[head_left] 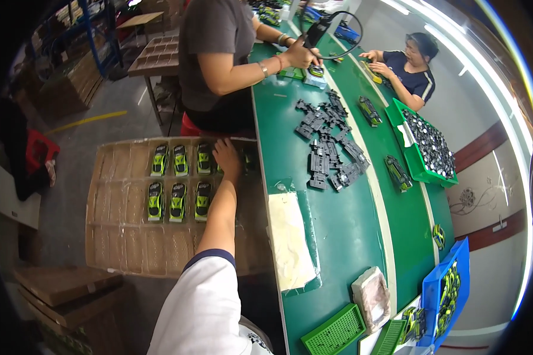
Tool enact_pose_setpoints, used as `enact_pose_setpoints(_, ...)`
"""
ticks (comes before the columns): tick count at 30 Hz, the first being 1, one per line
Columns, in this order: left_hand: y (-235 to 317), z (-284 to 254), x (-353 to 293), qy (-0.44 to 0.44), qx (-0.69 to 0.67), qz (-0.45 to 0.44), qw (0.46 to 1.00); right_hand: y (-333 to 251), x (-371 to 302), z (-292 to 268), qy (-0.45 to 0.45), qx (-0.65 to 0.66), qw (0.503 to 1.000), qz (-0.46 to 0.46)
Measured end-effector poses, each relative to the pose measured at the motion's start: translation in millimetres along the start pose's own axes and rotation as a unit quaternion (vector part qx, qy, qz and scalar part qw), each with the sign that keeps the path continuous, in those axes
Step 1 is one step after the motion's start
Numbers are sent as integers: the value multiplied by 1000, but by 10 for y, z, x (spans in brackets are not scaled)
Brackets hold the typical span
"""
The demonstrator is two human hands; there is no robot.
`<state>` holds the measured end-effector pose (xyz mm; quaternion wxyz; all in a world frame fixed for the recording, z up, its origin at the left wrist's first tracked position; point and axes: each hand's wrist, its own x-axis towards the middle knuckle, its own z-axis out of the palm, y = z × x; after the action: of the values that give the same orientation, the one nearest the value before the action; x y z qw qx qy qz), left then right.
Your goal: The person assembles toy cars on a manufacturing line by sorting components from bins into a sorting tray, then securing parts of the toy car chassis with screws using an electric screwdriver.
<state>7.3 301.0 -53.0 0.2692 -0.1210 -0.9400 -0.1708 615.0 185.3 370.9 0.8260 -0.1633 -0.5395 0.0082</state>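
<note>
Just above the left middle of the frame, the left hand [226,155] reaches down into a brown compartmented tray [133,244]; from where I stand I can't tell whether its fingers have closed on anything. The right hand is out of sight. The tray sits beside the green workbench [343,248], probably for an easy reach, its separate pockets likely sparing the finish from rubbing. Left of the hand, six lime-green toy sports cars [177,202] lie in two rows, black-topped, glossy, all aligned alike.
</note>
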Motion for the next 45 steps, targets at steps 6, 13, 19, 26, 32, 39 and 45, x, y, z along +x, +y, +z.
enact_pose_setpoints(6,-28,-258,36,-21,-121,-45,991,91,-28,40,7,14,999,33)
enact_pose_setpoints(13,445,-1370,693,225,-469,93,849,131,-2,73,11,-7,1000,21)
enact_pose_setpoints(19,1794,-2737,462,-23,-555,488,673,147,52,-223,54,41,994,85)
enact_pose_setpoints(26,3616,-2515,-348,-111,-387,693,598,-34,188,-367,146,-36,987,49)
enact_pose_setpoints(32,4328,-2187,-569,-277,-218,704,617,-74,259,-397,210,-54,976,19)
enact_pose_setpoints(39,3990,-2803,-898,-202,-325,768,514,-36,291,-567,142,31,989,14)
enact_pose_setpoints(45,2661,-3946,-1453,-235,-483,776,330,69,341,-578,118,97,987,44)
